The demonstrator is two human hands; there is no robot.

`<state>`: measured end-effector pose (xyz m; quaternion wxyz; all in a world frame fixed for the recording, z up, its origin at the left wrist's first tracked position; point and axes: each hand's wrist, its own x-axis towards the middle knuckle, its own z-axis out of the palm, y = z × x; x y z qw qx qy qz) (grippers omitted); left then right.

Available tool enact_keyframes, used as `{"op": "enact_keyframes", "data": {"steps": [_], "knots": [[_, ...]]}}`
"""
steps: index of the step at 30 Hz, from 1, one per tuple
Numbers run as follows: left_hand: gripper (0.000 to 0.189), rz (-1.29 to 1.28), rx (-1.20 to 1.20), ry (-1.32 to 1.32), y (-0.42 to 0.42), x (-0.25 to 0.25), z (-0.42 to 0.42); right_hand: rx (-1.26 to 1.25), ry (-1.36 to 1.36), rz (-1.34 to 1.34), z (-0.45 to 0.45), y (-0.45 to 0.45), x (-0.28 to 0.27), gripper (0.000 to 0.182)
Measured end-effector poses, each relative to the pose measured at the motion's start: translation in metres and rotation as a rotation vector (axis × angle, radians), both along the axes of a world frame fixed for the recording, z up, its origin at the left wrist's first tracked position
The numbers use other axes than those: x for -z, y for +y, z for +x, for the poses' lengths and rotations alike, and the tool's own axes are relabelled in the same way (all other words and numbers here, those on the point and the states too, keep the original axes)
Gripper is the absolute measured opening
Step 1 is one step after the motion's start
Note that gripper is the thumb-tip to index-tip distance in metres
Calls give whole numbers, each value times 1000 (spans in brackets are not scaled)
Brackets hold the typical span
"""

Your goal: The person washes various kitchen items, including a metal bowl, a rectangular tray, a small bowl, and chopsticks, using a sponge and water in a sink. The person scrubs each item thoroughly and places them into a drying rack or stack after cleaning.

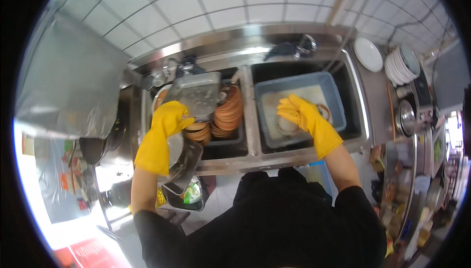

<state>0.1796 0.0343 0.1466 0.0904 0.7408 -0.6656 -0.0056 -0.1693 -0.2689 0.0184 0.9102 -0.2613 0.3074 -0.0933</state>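
My left hand (pixel 165 131), in a yellow rubber glove, grips the near edge of a rectangular metal tray (pixel 197 91) at the left sink basin. Next to and below the tray are stacked brown bowls (pixel 228 113). My right hand (pixel 301 115), gloved alike, is over a grey-blue plastic tub (pixel 335 95) in the right basin. Its fingers are extended and nothing shows in its grasp. Cloudy water (pixel 270 102) fills the tub's bottom, with round dishes (pixel 323 111) partly hidden under the hand; whether the glove touches them I cannot tell.
Faucets (pixel 305 47) rise behind both basins, split by a steel divider (pixel 252 120). White plates (pixel 368 54) and stacked white bowls (pixel 399 65) stand on the right counter, beside a metal bowl (pixel 406 117). More metal pans (pixel 189 163) sit at the left front edge, above a bin (pixel 198 198).
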Motion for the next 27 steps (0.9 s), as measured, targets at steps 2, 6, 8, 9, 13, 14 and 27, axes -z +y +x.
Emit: {"op": "enact_keyframes", "data": {"steps": [2,6,8,9,13,14,27], "knots": [[19,-175,56,11,-31,-8,-55,45,189,-259,-44,-43,64,37],[22,83,-83,783,-107,21,-170,131,639,-217,-125,-94,189,25],[35,389,-419,1288,-130,77,-219,-124,748,-444,-117,-104,201,31],[43,370,-548,1483,-136,134,-238,-249,799,-558,-108,-106,204,33],[53,386,-1047,1539,-176,272,-273,-803,952,-994,-70,-90,224,43],[53,386,-1124,1484,-186,295,-275,-790,1021,-1041,-66,-83,240,42],[34,405,-1163,1063,-216,395,-295,-622,1031,-955,-24,-48,260,69]]}}
